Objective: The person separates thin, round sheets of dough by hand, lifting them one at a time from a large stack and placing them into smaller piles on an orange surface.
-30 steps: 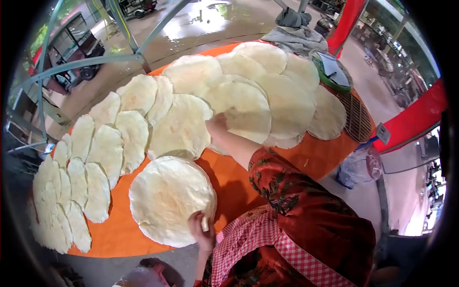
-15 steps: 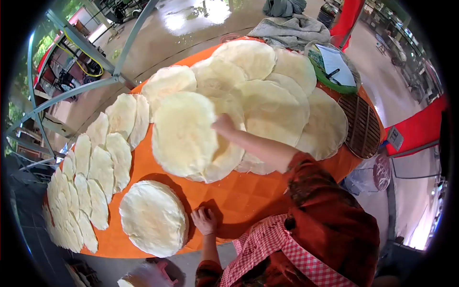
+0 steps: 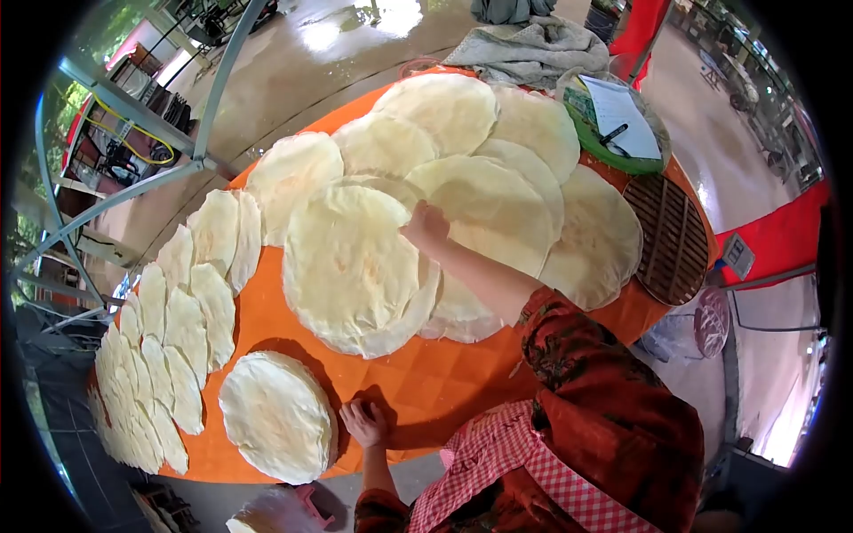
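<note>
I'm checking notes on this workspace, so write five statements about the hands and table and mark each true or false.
1. The stack of flat rounds sits on an orange tablecloth. True.
2. The right hand is by the edge of a large flat round. True.
3. The left hand lies on top of the stack of flat rounds. False: it is beside the stack.
4. The brown slatted mat lies under the stack. False: it lies apart from it, near the white paper.
5. The apron is checked. True.
</note>
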The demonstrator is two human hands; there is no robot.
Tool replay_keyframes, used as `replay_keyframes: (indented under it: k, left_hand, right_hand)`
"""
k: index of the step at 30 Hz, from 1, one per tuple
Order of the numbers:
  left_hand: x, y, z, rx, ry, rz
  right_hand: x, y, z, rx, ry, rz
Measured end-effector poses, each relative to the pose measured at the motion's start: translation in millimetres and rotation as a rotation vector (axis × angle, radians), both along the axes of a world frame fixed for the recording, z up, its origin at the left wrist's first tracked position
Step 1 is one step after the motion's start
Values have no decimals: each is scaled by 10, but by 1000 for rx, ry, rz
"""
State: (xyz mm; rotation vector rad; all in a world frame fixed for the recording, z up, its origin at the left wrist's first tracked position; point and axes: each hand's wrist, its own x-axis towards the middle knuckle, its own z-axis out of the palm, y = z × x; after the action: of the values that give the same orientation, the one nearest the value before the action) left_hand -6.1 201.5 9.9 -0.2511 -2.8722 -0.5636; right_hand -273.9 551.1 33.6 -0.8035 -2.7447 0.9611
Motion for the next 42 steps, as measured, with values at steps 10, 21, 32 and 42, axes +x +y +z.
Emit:
replay_keyframes:
  k: [10, 21, 32, 42]
  left_hand:
    - [19, -39, -81, -3, 23, -4]
    - [6, -58, -173, -103, 42, -24]
    - [13, 2, -101, -105, -1, -22]
    - [-28, -104, -238, -170, 78, -54]
  right_hand:
    - [-52, 271, 80, -107, 52, -4]
    - [-171, 399, 41, -91, 59, 170]
    - [-74, 258, 174, -74, 45, 71]
    - [-347, 805, -6, -626, 64, 148]
